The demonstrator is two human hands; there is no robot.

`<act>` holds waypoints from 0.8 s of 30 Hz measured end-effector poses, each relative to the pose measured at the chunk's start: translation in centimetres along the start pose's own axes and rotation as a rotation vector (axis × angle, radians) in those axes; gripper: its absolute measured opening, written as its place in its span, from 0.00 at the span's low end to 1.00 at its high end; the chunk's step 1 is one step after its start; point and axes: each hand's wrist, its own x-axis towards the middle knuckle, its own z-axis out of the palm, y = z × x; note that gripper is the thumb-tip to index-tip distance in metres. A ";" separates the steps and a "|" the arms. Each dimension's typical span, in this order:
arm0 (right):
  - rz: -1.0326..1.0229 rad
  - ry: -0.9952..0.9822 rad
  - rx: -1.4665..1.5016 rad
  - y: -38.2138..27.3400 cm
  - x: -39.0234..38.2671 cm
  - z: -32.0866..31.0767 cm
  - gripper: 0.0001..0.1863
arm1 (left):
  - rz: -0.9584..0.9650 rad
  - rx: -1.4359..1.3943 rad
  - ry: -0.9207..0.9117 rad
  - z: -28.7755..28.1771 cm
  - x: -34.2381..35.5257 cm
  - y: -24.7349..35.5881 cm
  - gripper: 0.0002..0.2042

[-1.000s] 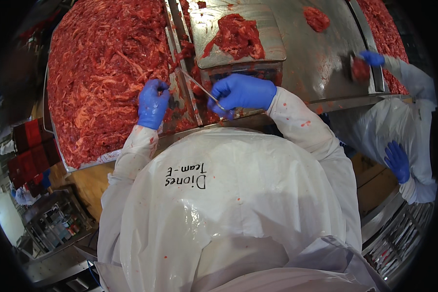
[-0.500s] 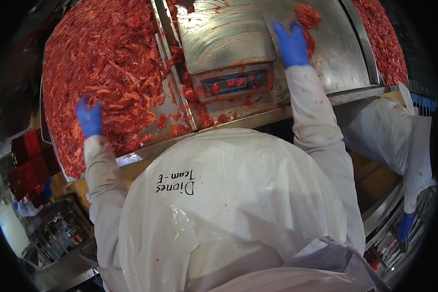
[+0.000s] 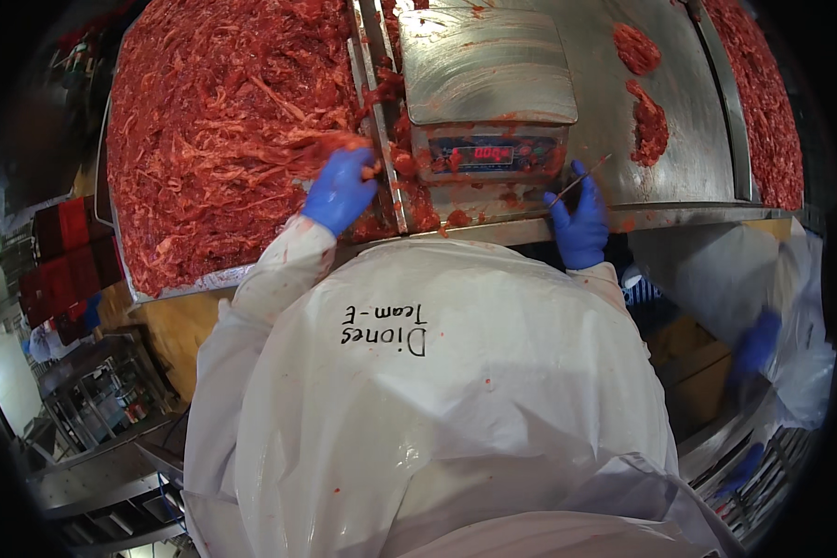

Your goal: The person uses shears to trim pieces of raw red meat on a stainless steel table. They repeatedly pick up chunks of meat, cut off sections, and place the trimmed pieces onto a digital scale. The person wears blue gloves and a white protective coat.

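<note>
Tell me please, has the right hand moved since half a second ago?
Yes. Judged against the scale, the right hand has moved down the picture, from beside its plate to near its lower right corner.

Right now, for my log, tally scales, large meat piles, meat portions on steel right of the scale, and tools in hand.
Scale: 1
Large meat piles, left and right: 2
Meat portions, upper and lower: 2
Thin tool, in right hand: 1
Total: 6

Motion blur obscures the meat strands (image 3: 333, 144) at your left hand (image 3: 340, 193). The far end of the left meat pile (image 3: 219, 121) is cut off. At right, a co-worker's hand (image 3: 758, 344) is blurred.
</note>
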 end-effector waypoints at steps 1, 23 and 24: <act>-0.005 0.001 -0.014 -0.2 0.1 -0.2 0.39 | -0.008 0.050 -0.046 -0.8 1.4 1.0 0.11; -0.056 -0.086 0.060 -2.7 -0.7 1.3 0.30 | 0.073 -0.444 -0.065 -9.2 15.6 13.4 0.16; -0.061 -0.083 0.061 -2.7 -0.5 1.3 0.30 | 0.090 -0.294 0.111 -8.4 17.5 9.8 0.18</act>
